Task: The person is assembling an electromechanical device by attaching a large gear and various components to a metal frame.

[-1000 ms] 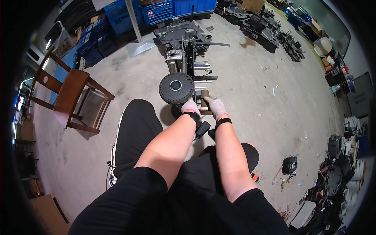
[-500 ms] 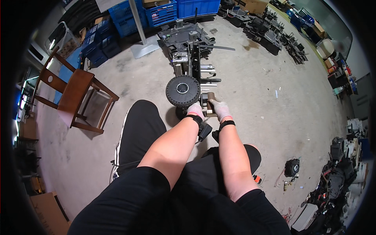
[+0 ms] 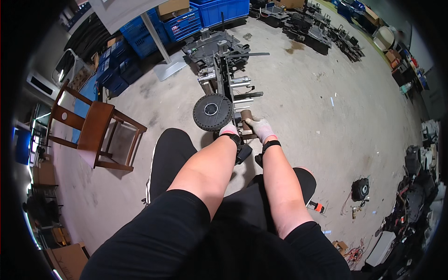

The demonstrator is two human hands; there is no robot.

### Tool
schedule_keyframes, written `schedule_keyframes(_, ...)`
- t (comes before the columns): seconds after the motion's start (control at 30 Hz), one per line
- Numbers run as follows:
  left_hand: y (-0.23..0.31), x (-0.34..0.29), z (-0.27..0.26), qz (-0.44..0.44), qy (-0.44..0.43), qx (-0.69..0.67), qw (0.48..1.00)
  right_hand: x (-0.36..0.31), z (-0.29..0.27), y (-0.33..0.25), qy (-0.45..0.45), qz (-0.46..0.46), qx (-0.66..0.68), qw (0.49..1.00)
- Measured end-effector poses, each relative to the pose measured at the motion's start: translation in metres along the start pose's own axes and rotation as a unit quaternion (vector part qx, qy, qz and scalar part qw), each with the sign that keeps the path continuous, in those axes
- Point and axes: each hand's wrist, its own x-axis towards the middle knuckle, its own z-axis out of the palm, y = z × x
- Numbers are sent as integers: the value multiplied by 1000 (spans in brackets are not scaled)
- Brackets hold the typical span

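A black wheel (image 3: 213,112) with a pale hub is mounted at the near end of a wheeled metal frame assembly (image 3: 225,79) on the concrete floor. My left hand (image 3: 228,129), in a light glove, reaches in against the assembly just below the wheel, its fingers hidden. To its right, my gloved right hand (image 3: 261,128) is closed on a brown cylindrical part (image 3: 246,117) beside the frame. Several silvery rods and bars stick out to the right of the frame. Black straps with dark boxes sit at both my wrists.
A brown wooden chair (image 3: 95,128) stands to the left. Blue crates (image 3: 182,29) and a metal post on a flat base (image 3: 169,69) are at the back. More dismantled assemblies (image 3: 305,32) lie far right. A round black part (image 3: 360,189) and a parts heap (image 3: 415,200) are at the right.
The view has shifted slightly, so the scene sits a little differently. Both hands stay at the same spots on the assembly, with the right still around the brown cylindrical part.
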Motion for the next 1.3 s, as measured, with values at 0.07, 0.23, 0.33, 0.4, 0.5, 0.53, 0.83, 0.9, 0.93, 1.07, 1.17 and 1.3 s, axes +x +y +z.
schedule_keyframes(0.07,-4,3,10,8,34,-7,999,-5,-3,-6,-23,4,48,999)
schedule_keyframes(0.23,1,-1,15,-63,21,-79,995,-11,-7,-14,-24,27,99,994)
schedule_keyframes(0.33,4,-3,12,-62,10,-68,996,-11,-7,-16,-46,10,122,991)
schedule_keyframes(0.4,5,-7,6,-71,4,-124,990,-12,-6,-16,-41,4,127,991)
schedule_keyframes(0.5,8,-18,-7,-80,-23,-83,993,-11,-6,-16,-43,10,142,989)
schedule_keyframes(0.53,9,-20,-11,-79,-12,-24,997,-11,-6,-16,-50,22,153,987)
schedule_keyframes(0.83,-15,38,65,-70,191,-489,848,-13,-7,-17,-29,25,106,994)
schedule_keyframes(0.9,-14,39,68,-70,172,-417,890,-14,-8,-19,-32,13,88,995)
schedule_keyframes(0.93,-10,35,61,-89,73,-199,973,-15,-9,-21,-28,16,68,997)
schedule_keyframes(1.07,7,-12,10,-83,22,-136,987,-17,-10,-21,-55,14,134,989)
schedule_keyframes(1.17,19,-36,-23,-97,33,-111,988,-11,-9,-16,-65,39,157,985)
schedule_keyframes(1.3,26,-50,-39,-89,26,-52,994,-3,-4,-10,-20,-9,46,999)
